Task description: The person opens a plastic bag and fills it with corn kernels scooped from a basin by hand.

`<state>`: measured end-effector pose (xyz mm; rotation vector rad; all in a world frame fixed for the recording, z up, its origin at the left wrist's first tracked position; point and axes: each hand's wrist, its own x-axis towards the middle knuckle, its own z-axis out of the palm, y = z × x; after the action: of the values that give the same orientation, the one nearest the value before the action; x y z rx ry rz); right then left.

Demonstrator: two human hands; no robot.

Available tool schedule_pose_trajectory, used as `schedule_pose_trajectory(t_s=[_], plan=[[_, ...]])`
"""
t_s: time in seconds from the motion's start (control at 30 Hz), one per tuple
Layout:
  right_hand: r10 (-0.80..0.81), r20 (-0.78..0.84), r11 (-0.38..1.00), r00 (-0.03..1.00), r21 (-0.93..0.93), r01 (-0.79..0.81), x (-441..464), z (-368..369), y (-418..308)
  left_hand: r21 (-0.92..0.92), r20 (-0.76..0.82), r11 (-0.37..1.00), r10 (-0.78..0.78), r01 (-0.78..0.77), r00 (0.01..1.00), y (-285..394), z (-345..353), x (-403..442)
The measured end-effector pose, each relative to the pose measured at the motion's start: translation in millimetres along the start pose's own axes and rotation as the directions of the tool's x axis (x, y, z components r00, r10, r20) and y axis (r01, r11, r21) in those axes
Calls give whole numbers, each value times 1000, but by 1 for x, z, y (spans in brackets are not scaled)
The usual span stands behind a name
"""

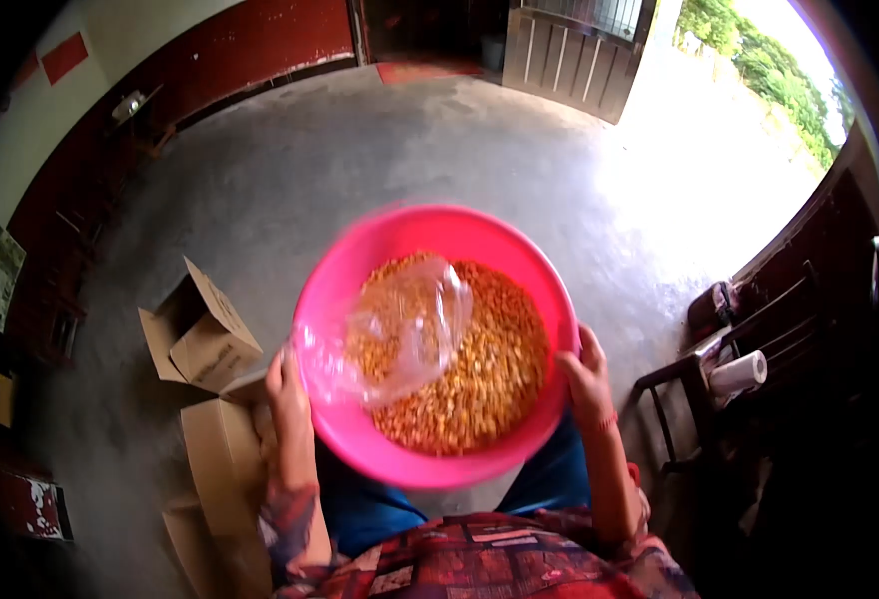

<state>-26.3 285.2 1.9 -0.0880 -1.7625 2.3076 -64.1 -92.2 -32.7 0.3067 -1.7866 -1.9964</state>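
A bright pink basin (424, 222) is held up in front of my body, above my knees. Inside it lies a layer of orange-yellow corn kernels (479, 399). A clear plastic bag (414, 334) rests on the kernels at the left and reaches up to the left wall. My left hand (288, 394) is closed on the basin's left rim, close to the bag's edge. On the opposite side my right hand (589, 379) grips the rim, thumb over the edge. The fingers under the basin are hidden.
Open cardboard boxes (222, 464) stand on the concrete floor (260, 170) at my left. To the right is a dark wooden chair (694, 399) with a white roll (739, 373) on it. A metal door (579, 55) stands ajar ahead, beside a bright doorway.
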Motion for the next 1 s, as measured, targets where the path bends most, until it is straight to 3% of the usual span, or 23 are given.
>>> schedule_pose_trajectory(t_s=[0.07,0.13,0.17,0.2,0.27,0.3,0.47,0.57,0.67,0.73,0.8,0.87,0.97,1.0], plan=[[-51,-38,997,998,-51,49,-9,13,-19,-73,30,995,-70,72,997,28,6,-13],[153,-5,988,988,-26,-153,12,4,-25,-17,117,986,-161,164,980,12,-4,10],[148,16,989,989,-14,-148,24,1,-16,21,193,972,-236,236,952,5,-6,16],[145,7,989,989,-15,-145,18,-2,-18,20,202,971,-237,238,950,3,-3,11],[62,-17,998,998,8,-62,2,-9,-18,97,58,980,-182,176,982,-2,3,-10],[70,-53,997,996,-6,-71,-6,-10,-21,68,9,995,-76,75,997,-3,4,-21],[86,-7,996,996,32,-86,9,1,-8,-21,4,980,-196,196,981,27,0,-20],[109,11,992,994,61,-110,10,-14,11,22,95,996,-84,82,992,18,5,-9],[2,-124,996,992,84,9,-15,-8,1,55,-15,998,26,-25,1000,22,10,-27],[29,-114,999,993,27,-27,-14,2,-2,13,16,993,-119,118,993,38,2,-25],[156,-41,986,987,63,-154,9,-3,13,70,4,978,-199,199,980,24,-7,-21],[139,-40,990,990,45,-137,7,-14,26,96,108,987,-141,131,984,19,2,-10],[34,-119,998,992,50,-28,-5,-15,16,-3,69,995,-103,103,992,17,16,-16],[103,-85,995,991,14,-102,2,-23,14,-8,77,992,-127,127,989,17,15,-17]])
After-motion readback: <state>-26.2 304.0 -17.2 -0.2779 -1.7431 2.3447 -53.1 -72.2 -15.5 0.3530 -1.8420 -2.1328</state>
